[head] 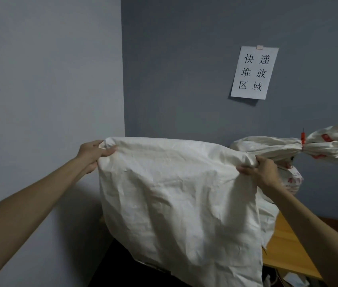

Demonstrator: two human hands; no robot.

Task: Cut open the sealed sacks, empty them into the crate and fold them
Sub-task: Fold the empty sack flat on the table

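I pinch the top corners of the white sack [174, 193] with curled fingers, left hand [93, 155] and right hand [262, 171] apart, so it hangs flat, probably for folding.

The scene is lit dimly and evenly with a cool, grey cast, and a soft shadow is thrown onto the pale left wall [39, 79] beneath the held sack [174, 193]. The characters on the paper sign [254, 72] are rendered legibly, while the lower middle is lost in near-black. The forearms [39, 193] are stretched by wide-angle distortion toward the bottom corners.
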